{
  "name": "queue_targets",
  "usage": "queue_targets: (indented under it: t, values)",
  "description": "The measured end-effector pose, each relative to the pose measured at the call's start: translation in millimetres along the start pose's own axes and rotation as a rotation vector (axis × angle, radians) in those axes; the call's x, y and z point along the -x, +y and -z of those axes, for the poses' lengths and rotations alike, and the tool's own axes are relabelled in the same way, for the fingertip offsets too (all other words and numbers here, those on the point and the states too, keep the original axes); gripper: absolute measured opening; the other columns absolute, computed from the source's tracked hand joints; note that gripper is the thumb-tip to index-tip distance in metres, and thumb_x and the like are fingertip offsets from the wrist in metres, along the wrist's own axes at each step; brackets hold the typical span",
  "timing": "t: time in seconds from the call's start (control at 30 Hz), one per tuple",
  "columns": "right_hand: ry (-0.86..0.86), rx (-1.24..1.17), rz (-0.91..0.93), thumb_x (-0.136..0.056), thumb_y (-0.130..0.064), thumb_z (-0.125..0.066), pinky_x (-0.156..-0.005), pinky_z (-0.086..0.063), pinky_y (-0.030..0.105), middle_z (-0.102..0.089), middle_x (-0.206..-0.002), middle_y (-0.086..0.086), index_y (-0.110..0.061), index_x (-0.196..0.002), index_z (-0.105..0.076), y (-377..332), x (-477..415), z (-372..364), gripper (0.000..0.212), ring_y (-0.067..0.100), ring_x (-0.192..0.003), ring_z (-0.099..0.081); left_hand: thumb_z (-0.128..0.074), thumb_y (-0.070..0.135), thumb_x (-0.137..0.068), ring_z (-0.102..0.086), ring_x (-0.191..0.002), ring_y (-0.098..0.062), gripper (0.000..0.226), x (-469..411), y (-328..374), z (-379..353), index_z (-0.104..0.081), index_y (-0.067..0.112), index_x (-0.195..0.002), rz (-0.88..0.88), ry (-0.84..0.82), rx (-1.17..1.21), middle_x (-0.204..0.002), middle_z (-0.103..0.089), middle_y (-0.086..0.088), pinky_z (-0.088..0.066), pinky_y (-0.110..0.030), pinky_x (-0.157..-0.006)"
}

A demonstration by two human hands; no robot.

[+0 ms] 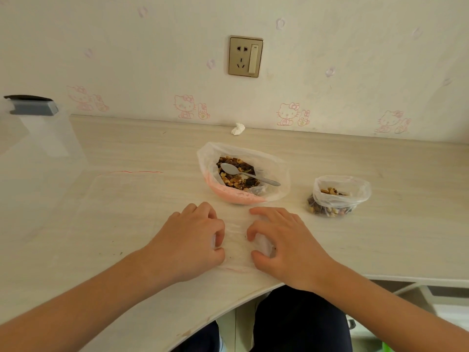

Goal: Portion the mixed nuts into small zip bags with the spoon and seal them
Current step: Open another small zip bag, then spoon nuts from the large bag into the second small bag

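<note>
We pinch empty zip bag [236,241], flat on table [127,199] near front edge. Left hand [187,240] curls on its left side, right hand [284,246] grips its right side. Big bag of mixed nuts [274,171] sits just behind hands, spoon [245,172] resting inside. Filled small bag [338,199] stands at right, top open.

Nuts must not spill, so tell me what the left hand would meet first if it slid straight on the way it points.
Probably the big nut bag: the left hand, pinching the empty zip bag, points forward and right, and that bag's pink lower edge lies just ahead. Depth is uncertain.
</note>
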State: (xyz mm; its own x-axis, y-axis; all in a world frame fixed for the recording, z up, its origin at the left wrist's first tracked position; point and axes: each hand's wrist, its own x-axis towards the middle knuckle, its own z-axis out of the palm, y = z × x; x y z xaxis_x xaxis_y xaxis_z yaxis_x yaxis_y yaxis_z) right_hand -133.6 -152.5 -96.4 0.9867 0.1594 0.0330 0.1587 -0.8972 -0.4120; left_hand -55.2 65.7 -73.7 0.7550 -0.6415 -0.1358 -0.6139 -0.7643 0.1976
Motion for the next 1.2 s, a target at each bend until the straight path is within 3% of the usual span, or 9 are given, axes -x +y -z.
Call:
queue_targets:
  t: [0.27,0.47,0.53,0.6,0.73,0.83,0.97,1.07,1.2]
  values:
    - [0.124,-0.392,-0.022,-0.083,-0.04,-0.073,-0.115,-0.027,0.031,-0.047,-0.144,-0.028,-0.04,-0.101,-0.068,4.6,6.0,-1.0,0.019,-0.003,-0.14,-0.035,-0.062,0.051,-0.093,-0.039,-0.122,0.001,0.008,11.2,1.1,3.7,-0.06,0.044,-0.095,-0.036,0.012,0.286,-0.135,-0.042,0.028,-0.039,-0.026,-0.098]
    - [0.424,-0.678,-0.019,-0.086,-0.037,-0.06,-0.095,-0.049,0.032,-0.067,-0.119,-0.007,-0.023,-0.102,-0.071,15.1,11.0,5.4,0.024,0.019,-0.118,-0.061,-0.06,0.067,-0.078,-0.044,-0.119,0.024,0.03,21.3,-3.1,7.4,-0.072,0.049,-0.1,0.006,0.158,0.674,-0.129,-0.055,0.041,-0.037,-0.024,-0.102]
    - [0.499,-0.662,-0.076,-0.088,-0.034,-0.06,-0.085,-0.05,0.023,-0.07,-0.106,-0.009,-0.028,-0.103,-0.07,23.0,7.0,7.1,0.019,0.017,-0.106,-0.064,-0.058,0.067,-0.077,-0.053,-0.115,0.017,0.034,21.7,-4.7,10.6,-0.074,0.045,-0.097,-0.002,0.27,0.76,-0.123,-0.062,0.037,-0.041,-0.021,-0.095]
    - [0.548,-0.601,-0.128,-0.089,-0.03,-0.061,-0.076,-0.048,0.018,-0.068,-0.096,-0.013,-0.034,-0.103,-0.071,32.9,-1.4,9.0,0.018,0.012,-0.095,-0.064,-0.059,0.062,-0.082,-0.065,-0.095,0.006,0.029,14.9,-11.1,13.3,-0.073,0.038,-0.091,0.016,0.396,0.828,-0.105,-0.071,0.024,-0.044,-0.019,-0.08]
    - [0.572,-0.463,-0.174,-0.095,-0.025,-0.067,-0.067,-0.042,0.016,-0.059,-0.086,-0.013,-0.035,-0.11,-0.072,52.8,-25.8,15.9,0.019,0.01,-0.077,-0.057,-0.065,0.058,-0.081,-0.066,-0.064,-0.01,0.029,-21.8,-41.0,14.3,-0.061,0.03,-0.087,0.216,0.562,0.93,-0.082,-0.068,0.003,-0.053,-0.037,-0.063]
    - [0.536,-0.328,-0.21,-0.096,-0.034,-0.068,-0.067,-0.042,0.026,-0.055,-0.086,-0.009,-0.035,-0.118,-0.071,60.4,-46.2,22.5,0.023,0.01,-0.074,-0.053,-0.066,0.066,-0.082,-0.068,-0.059,-0.015,0.05,-55.4,-56.2,14.1,-0.055,0.023,-0.105,0.359,0.444,0.995,-0.097,-0.069,-0.007,-0.054,-0.035,-0.052]
    - [0.393,-0.134,-0.293,-0.091,-0.062,-0.06,-0.064,-0.035,0.023,-0.05,-0.094,-0.016,-0.043,-0.114,-0.069,58.3,-70.0,27.8,0.031,-0.001,-0.08,-0.051,-0.065,0.076,-0.078,-0.068,-0.051,-0.014,0.063,-90.8,-54.6,8.6,-0.055,0.022,-0.109,0.404,0.342,0.934,-0.088,-0.073,-0.002,-0.049,-0.026,-0.043]
    - [0.294,-0.048,-0.365,-0.09,-0.065,-0.061,-0.065,-0.036,0.025,-0.049,-0.1,-0.015,-0.04,-0.1,-0.069,55.7,-82.8,30.7,0.028,0.002,-0.082,-0.051,-0.069,0.059,-0.086,-0.064,-0.046,-0.017,0.047,-108.1,-53.3,5.7,-0.066,0.013,-0.096,0.382,0.339,0.901,-0.069,-0.073,-0.004,-0.043,-0.024,-0.038]
    - [0.314,-0.027,-0.361,-0.093,-0.05,-0.068,-0.065,-0.036,0.026,-0.051,-0.092,-0.016,-0.038,-0.077,-0.06,53.1,-86.0,30.7,0.021,0.003,-0.08,-0.051,-0.062,0.029,-0.092,-0.053,-0.035,-0.015,0.028,-114.0,-56.2,0.4,-0.068,0.006,-0.079,0.347,0.356,0.876,-0.049,-0.066,-0.007,-0.04,-0.023,-0.039]
